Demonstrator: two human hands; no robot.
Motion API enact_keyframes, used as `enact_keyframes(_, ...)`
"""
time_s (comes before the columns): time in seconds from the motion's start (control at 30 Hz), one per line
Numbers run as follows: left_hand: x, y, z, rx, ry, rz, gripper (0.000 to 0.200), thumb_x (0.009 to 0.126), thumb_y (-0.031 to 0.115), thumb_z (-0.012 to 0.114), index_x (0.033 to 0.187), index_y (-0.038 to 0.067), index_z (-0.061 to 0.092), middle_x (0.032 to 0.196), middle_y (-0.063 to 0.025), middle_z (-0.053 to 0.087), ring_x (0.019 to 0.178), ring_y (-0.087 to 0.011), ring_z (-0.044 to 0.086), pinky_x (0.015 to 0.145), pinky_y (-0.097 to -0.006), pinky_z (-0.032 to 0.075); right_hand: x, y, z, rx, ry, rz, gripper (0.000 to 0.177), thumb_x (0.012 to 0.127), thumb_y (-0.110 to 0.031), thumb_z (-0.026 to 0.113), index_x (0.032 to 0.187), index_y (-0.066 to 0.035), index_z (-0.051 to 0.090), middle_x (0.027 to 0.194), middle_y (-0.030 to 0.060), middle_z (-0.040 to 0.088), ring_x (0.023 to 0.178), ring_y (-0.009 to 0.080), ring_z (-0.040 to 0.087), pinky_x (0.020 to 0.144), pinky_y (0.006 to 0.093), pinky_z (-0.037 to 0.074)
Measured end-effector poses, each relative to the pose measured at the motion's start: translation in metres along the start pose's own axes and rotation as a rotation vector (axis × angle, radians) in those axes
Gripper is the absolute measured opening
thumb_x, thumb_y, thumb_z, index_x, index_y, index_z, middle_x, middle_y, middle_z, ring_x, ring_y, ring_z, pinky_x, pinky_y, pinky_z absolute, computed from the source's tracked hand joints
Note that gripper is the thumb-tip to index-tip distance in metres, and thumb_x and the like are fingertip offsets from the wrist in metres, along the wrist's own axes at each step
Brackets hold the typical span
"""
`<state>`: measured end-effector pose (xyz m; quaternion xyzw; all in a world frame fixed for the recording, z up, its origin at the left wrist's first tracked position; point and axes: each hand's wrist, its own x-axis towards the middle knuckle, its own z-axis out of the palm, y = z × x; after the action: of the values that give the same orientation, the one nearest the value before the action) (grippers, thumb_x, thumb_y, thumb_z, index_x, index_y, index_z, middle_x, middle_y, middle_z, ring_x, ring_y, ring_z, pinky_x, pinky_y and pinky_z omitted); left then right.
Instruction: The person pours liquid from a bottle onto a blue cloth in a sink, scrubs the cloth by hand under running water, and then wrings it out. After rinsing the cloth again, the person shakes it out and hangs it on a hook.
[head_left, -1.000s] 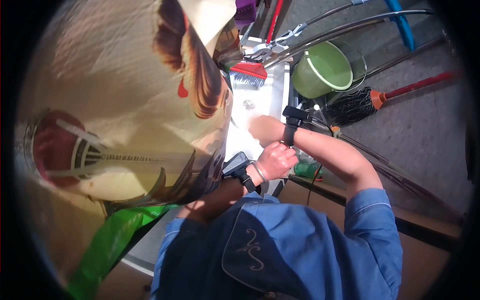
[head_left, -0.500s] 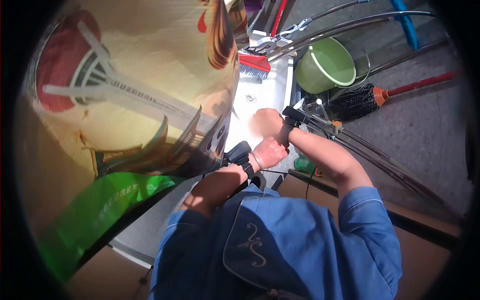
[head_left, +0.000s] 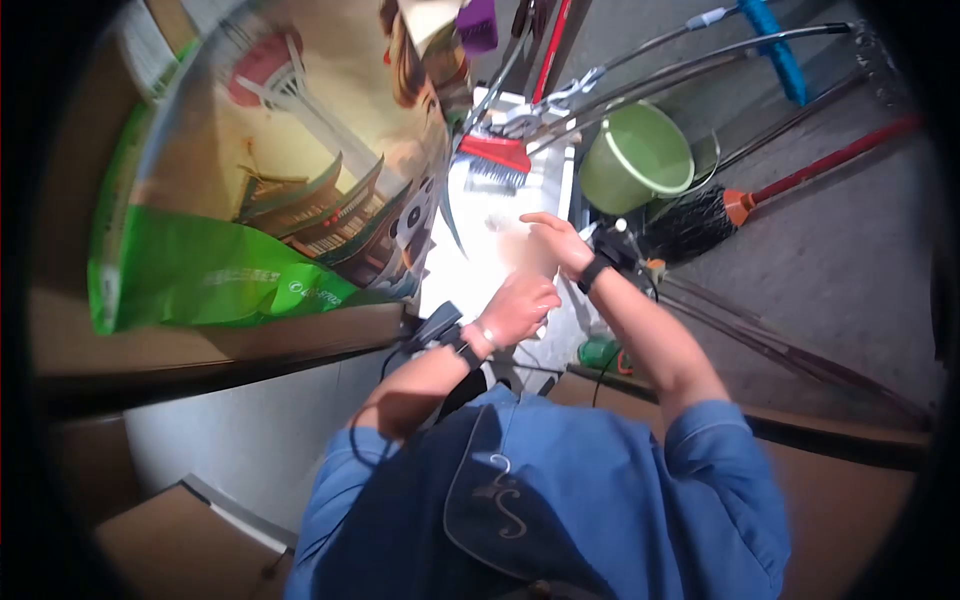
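Note:
Over a bright white surface (head_left: 470, 200), my two hands are near each other. My left hand (head_left: 522, 305) has its fingers curled in; what lies inside them, if anything, is too small to make out. Just above and to the right, my right hand (head_left: 560, 243) has fingers reaching left, with no object visible in it; its lower part is blurred. Dark straps with devices circle both wrists. Beyond the hands, a red brush (head_left: 495, 152) with pale bristles rests on the white surface.
A large printed bag (head_left: 300, 190) with a green lower edge fills the left. At the right are a green bucket (head_left: 640, 155), a black broom (head_left: 700, 220) with a red handle, and metal poles. A green bottle (head_left: 600, 352) lies near my right forearm. Cardboard is below.
My hands have moved apart; my right hand has opened and left my left hand's wrist area. The view has shifted, showing more of the bag's green lower edge.

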<state>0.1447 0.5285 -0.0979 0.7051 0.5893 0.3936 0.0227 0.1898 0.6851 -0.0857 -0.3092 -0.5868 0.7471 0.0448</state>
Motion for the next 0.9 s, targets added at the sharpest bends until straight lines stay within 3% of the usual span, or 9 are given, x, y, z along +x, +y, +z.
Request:
enact_keyframes(0.1,-0.007,-0.003,0.000,-0.234,0.498,-0.666,0.028,0.084,0.016,0.055,0.112,0.010,0.050,0.108,-0.0095,0.052,0.103,-0.0264,0.051,0.091,-0.0367,0.039,-0.044,-0.032,-0.018,0.232,-0.204,-0.258,0.052,0.080,-0.010,0.054,0.129,-0.003,0.039,0.101,0.0085,0.056,0.096,0.0144,0.052,0.084,0.0267,0.042)
enact_keyframes(0.17,0.002,-0.004,-0.028,-1.403,0.587,-1.104,0.027,0.091,0.021,0.048,0.116,0.009,0.047,0.108,-0.0089,0.053,0.098,-0.0210,0.054,0.087,-0.0325,0.044,-0.085,-0.049,-0.020,0.363,-0.397,-0.256,0.062,0.080,-0.018,0.060,0.134,-0.005,0.032,0.111,0.0089,0.054,0.104,0.0167,0.051,0.089,0.0309,0.042)
enact_keyframes(0.27,-0.005,-0.023,-0.013,-1.265,0.703,-0.811,0.033,0.094,0.030,0.045,0.112,0.003,0.050,0.104,-0.0038,0.054,0.094,-0.0120,0.054,0.084,-0.0256,0.044,-0.086,-0.028,-0.036,0.545,-0.369,-0.273,0.052,0.091,-0.030,0.047,0.135,-0.010,0.029,0.120,0.0066,0.051,0.112,0.0183,0.048,0.095,0.0354,0.040)
enact_keyframes(0.3,-0.001,-0.014,-0.027,-1.036,0.597,-0.819,0.033,0.091,0.030,0.051,0.111,0.003,0.053,0.098,-0.0041,0.056,0.091,-0.0117,0.053,0.079,-0.0258,0.045,-0.073,-0.019,-0.034,0.467,-0.229,-0.056,0.064,0.078,-0.033,0.066,0.130,-0.009,0.038,0.117,0.0062,0.053,0.103,0.0169,0.054,0.084,0.0294,0.046)
enact_keyframes(0.43,0.017,0.034,-0.057,-0.518,0.414,-0.627,0.033,0.085,0.022,0.060,0.110,0.002,0.055,0.103,-0.0073,0.056,0.099,-0.0165,0.053,0.087,-0.0291,0.042,-0.102,-0.017,0.000,-0.124,-0.132,-0.286,0.041,0.082,-0.014,0.062,0.119,-0.001,0.052,0.104,0.0068,0.059,0.091,0.0120,0.055,0.080,0.0265,0.046)
enact_keyframes(0.5,0.012,0.036,-0.066,-0.479,0.322,-0.547,0.037,0.082,0.023,0.062,0.112,0.002,0.055,0.108,-0.0107,0.055,0.106,-0.0195,0.051,0.091,-0.0309,0.040,-0.118,-0.034,0.003,-0.330,-0.012,-0.575,0.028,0.079,-0.009,0.059,0.106,0.001,0.059,0.094,0.0068,0.063,0.086,0.0121,0.057,0.077,0.0265,0.047)
enact_keyframes(0.7,-0.012,0.056,-0.086,-0.634,-0.147,-0.723,0.055,0.078,0.030,0.067,0.124,0.006,0.046,0.117,-0.0142,0.049,0.113,-0.0218,0.047,0.097,-0.0325,0.036,-0.160,-0.094,-0.027,-0.409,0.225,-0.822,0.022,0.077,-0.006,0.056,0.098,-0.001,0.059,0.081,0.0117,0.064,0.074,0.0183,0.062,0.070,0.0296,0.049)
enact_keyframes(0.73,-0.010,0.062,-0.093,-0.160,-0.105,-0.545,0.061,0.077,0.031,0.068,0.125,0.004,0.043,0.120,-0.0146,0.048,0.115,-0.0230,0.046,0.097,-0.0336,0.036,-0.168,-0.106,-0.024,-0.346,0.230,-0.868,0.022,0.076,-0.007,0.056,0.097,-0.001,0.058,0.082,0.0117,0.064,0.074,0.0187,0.062,0.070,0.0297,0.048)
enact_keyframes(0.9,0.040,0.142,-0.102,-0.542,0.187,-0.418,0.073,0.074,0.029,0.071,0.131,0.002,0.033,0.121,-0.0126,0.046,0.113,-0.0226,0.045,0.095,-0.0343,0.036,-0.191,-0.142,0.025,-0.865,0.031,-0.887,0.028,0.070,-0.018,0.066,0.091,-0.002,0.057,0.083,0.0167,0.061,0.078,0.0292,0.062,0.070,0.0341,0.048)
